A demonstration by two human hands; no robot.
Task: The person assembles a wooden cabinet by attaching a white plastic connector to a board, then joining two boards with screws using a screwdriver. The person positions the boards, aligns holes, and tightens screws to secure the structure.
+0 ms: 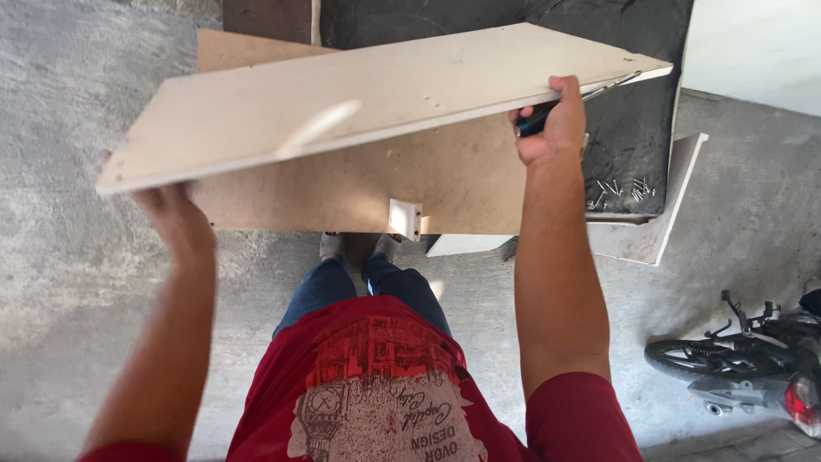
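Matt pale fibreboard panel (368, 94); rough grey concrete floor (68, 257).

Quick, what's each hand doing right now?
Left hand: under the board, holding it up.
Right hand: closed on the board's edge, also gripping a dark-handled tool.

This looks like an improvised carpentry spot on the ground of a garage or covered yard rather than a fitted workshop. The floor is rough, mottled grey concrete (68, 257), and the work lies directly on it. Flat furniture panels show the trade: a pale, white-faced board (359, 94) held up in the air, a brown fibreboard sheet (462, 180) with a small white plastic corner bracket (404, 219), and a white offcut (650, 239). Loose metal screws (620, 190) are scattered on a dark mat (633, 128). A parked black motorcycle (744, 355) stands at the edge.
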